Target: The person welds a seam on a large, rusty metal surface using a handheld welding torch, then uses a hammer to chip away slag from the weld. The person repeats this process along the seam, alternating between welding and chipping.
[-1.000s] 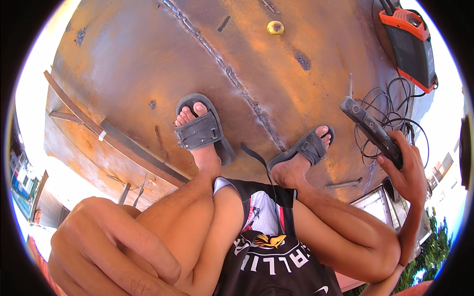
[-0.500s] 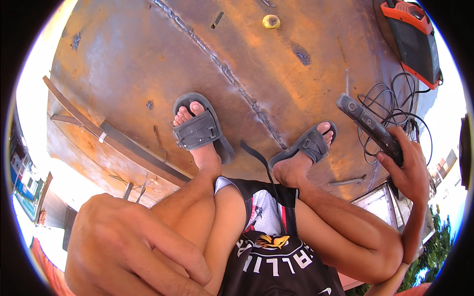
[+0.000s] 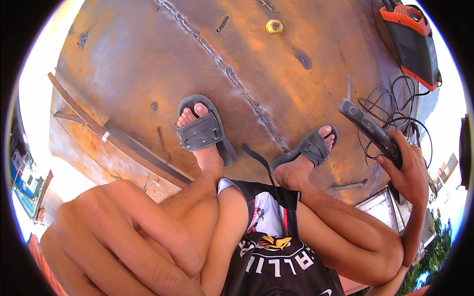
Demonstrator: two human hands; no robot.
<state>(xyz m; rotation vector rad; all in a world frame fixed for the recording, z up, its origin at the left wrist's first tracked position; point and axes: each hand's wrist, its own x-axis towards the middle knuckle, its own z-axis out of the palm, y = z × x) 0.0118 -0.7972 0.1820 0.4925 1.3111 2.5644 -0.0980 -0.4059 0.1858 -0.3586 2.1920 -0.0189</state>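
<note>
My right hand (image 3: 409,170) is wrapped round a black electrode holder (image 3: 370,129), which slants up and left above the rusty steel plate. A thin grey rod (image 3: 348,89) stands out from the holder's head. Large and close at the lower left, my left hand (image 3: 118,232) has its fingers curled in; whatever they may hold is hidden. Between my hands, my two feet in dark grey sandals (image 3: 201,132) rest on the steel surface (image 3: 296,93). A rough weld seam (image 3: 229,74) crosses the surface and passes near my right foot.
An orange and black welding machine (image 3: 412,47) sits at the upper right, with tangled black cables (image 3: 390,106) below it. Curved steel bars (image 3: 123,140) lie at the left. A small yellow round object (image 3: 274,26) rests on the far part of the plate.
My left hand has shifted slightly left and looks a little larger. The plate and feet sit slightly further right and lower in view. My right hand keeps its hold on the electrode holder.
</note>
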